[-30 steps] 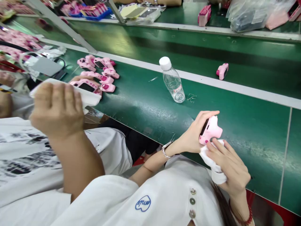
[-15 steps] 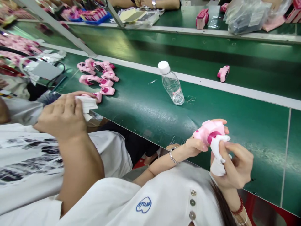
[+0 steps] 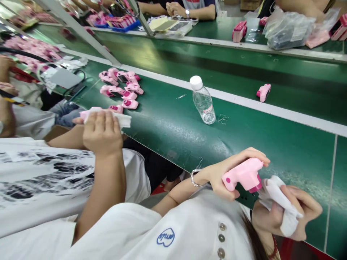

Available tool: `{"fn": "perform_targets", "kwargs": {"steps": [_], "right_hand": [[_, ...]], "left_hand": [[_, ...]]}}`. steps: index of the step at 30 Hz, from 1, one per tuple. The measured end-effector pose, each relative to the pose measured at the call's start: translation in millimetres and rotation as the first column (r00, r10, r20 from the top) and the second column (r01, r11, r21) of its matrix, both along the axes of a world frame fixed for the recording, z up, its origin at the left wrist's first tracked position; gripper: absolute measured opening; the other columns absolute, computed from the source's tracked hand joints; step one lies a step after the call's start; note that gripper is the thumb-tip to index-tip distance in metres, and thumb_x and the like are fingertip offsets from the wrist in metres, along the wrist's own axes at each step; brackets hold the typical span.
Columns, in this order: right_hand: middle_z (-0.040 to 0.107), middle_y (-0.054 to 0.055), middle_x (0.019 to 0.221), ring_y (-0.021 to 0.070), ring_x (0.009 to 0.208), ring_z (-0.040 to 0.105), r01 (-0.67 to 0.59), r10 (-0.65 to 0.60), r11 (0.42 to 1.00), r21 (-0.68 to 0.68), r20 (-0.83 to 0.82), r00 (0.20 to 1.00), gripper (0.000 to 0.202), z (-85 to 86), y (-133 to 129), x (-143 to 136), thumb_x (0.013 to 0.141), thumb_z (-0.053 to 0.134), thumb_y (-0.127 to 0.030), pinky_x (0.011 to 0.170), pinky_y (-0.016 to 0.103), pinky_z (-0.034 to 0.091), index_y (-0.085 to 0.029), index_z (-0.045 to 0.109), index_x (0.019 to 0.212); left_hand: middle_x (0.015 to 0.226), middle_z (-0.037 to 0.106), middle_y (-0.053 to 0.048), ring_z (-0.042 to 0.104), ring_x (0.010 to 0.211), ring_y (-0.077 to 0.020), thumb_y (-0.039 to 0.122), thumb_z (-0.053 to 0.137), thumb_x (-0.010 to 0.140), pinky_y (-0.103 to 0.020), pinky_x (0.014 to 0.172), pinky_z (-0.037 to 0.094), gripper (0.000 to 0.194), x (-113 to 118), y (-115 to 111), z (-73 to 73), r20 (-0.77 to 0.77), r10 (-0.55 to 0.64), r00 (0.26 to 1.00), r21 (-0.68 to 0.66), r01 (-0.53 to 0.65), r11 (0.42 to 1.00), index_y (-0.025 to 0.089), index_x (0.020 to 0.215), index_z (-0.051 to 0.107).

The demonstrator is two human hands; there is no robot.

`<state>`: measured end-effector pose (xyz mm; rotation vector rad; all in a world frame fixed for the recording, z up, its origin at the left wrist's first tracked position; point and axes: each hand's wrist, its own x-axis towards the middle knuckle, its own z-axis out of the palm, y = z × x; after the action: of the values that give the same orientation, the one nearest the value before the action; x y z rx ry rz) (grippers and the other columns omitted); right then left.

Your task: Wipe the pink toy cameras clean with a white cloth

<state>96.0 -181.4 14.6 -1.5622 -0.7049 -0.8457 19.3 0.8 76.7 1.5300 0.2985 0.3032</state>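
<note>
Clenching the right hand (image 3: 102, 133) over a white cloth (image 3: 123, 121), knuckles up, at the near edge of the green bench (image 3: 168, 126). Pressing that cloth onto a pink toy (image 3: 90, 113), which is sitting just under the fingers and poking out to the left. Keeping the left hand (image 3: 77, 121) almost wholly hidden behind the right one, only a sliver showing at the toy's end; cannot tell whether it is gripping or loose.

Lying farther along the bench, well apart from the hands: a cluster of pink toys (image 3: 121, 88), about 8 of them. Standing upright near the middle of the bench: 1 clear water bottle (image 3: 203, 103) with a white cap. Running beyond a white strip: a darker belt (image 3: 298, 97), carrying 1 lone pink piece (image 3: 263, 92).

Sitting close on the right: a co-worker in a white shirt (image 3: 189, 231). Wrapping 1 hand (image 3: 230, 173), with a watch at the wrist, around another pink toy camera (image 3: 244, 175). Bunching a second white rag (image 3: 282, 206) in the other hand (image 3: 292, 216), just beside that toy's round front.

Resting on the far bench: plastic bags (image 3: 290, 29), a blue tray (image 3: 121, 25) of pink parts, and another person's folded hands (image 3: 176, 9).
</note>
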Motion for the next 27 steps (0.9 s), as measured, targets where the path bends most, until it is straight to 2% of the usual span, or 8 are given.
{"fn": "perform_targets", "kwargs": {"steps": [2,6,11,15,19,22,24,27], "right_hand": [[0.057,0.007,0.086,0.0189,0.068,0.060,-0.064,0.071,0.995,-0.073,0.092,0.993,0.041,-1.6,0,-1,0.085,0.064,-0.016,0.055,0.035,0.047,-0.026,0.073,0.125],[0.062,0.004,0.087,0.0184,0.073,0.065,-0.241,0.250,0.956,-0.166,0.034,0.968,0.057,-4.1,-1,-4,0.079,0.067,-0.005,0.061,0.032,0.049,-0.027,0.067,0.132],[0.068,0.003,0.090,0.0175,0.076,0.065,-0.342,0.300,0.933,-0.108,-0.288,0.909,0.033,-13.3,1,-2,0.086,0.065,-0.013,0.063,0.031,0.051,-0.024,0.075,0.115],[0.070,0.004,0.087,0.0189,0.080,0.066,-0.334,0.308,0.942,0.025,-0.457,0.835,0.019,-17.9,4,-3,0.088,0.067,-0.022,0.069,0.032,0.051,-0.020,0.079,0.102],[0.070,0.004,0.088,0.0181,0.080,0.066,-0.355,0.347,0.930,0.091,-0.532,0.773,0.015,-15.3,3,-6,0.088,0.067,-0.025,0.070,0.032,0.050,-0.020,0.079,0.096],[0.070,0.003,0.087,0.0189,0.079,0.066,-0.374,0.352,0.924,0.079,-0.555,0.753,0.015,-10.4,-1,-6,0.089,0.064,-0.025,0.070,0.033,0.050,-0.020,0.078,0.093],[0.070,0.004,0.086,0.0204,0.078,0.066,-0.417,0.380,0.907,0.062,-0.545,0.747,0.016,-5.8,-5,-7,0.087,0.064,-0.025,0.067,0.034,0.051,-0.022,0.079,0.093],[0.069,0.004,0.084,0.0228,0.074,0.065,-0.456,0.411,0.889,0.048,-0.524,0.746,0.017,1.9,-10,-8,0.083,0.064,-0.025,0.062,0.037,0.051,-0.023,0.079,0.090]], "left_hand": [[0.105,0.068,-0.004,0.066,0.103,-0.0254,0.072,0.077,0.053,-0.039,0.082,0.054,0.073,24,-26,-30.3,0.257,-0.230,0.939,-0.017,0.242,0.970,0.024,0.107,0.067],[0.126,0.056,-0.008,0.060,0.094,-0.0189,0.054,0.079,0.064,-0.035,0.081,0.052,0.083,35,-45,-59.0,0.391,-0.157,0.907,-0.078,0.203,0.976,0.026,0.136,0.048],[0.132,0.049,-0.010,0.053,0.108,-0.0231,0.077,0.050,0.086,-0.039,0.097,0.046,0.076,30,-55,-46.3,0.129,0.187,0.974,-0.224,-0.155,0.962,0.025,0.142,0.045],[0.130,0.051,-0.009,0.049,0.119,-0.0284,0.077,0.040,0.090,-0.043,0.105,0.043,0.072,28,-65,-43.0,0.104,0.259,0.960,-0.211,-0.233,0.949,0.028,0.143,0.048],[0.136,0.048,-0.009,0.045,0.126,-0.0309,0.078,0.037,0.091,-0.044,0.115,0.033,0.079,24,-62,-48.9,0.257,0.226,0.939,-0.083,-0.212,0.974,0.025,0.148,0.047],[0.129,0.049,-0.010,0.047,0.118,-0.0296,0.088,0.058,0.070,-0.045,0.111,0.038,0.103,25,-57,-54.4,0.347,0.154,0.925,-0.036,-0.150,0.988,0.022,0.148,0.046],[0.120,0.052,-0.010,0.051,0.103,-0.0248,0.086,0.067,0.061,-0.041,0.097,0.048,0.106,26,-55,-56.3,0.347,0.164,0.923,-0.193,-0.101,0.976,0.022,0.143,0.050],[0.108,0.053,-0.006,0.049,0.075,-0.0138,0.079,0.058,0.068,-0.030,0.065,0.046,0.087,28,-56,-54.3,0.322,0.136,0.937,-0.507,0.050,0.861,0.024,0.136,0.055]]}}
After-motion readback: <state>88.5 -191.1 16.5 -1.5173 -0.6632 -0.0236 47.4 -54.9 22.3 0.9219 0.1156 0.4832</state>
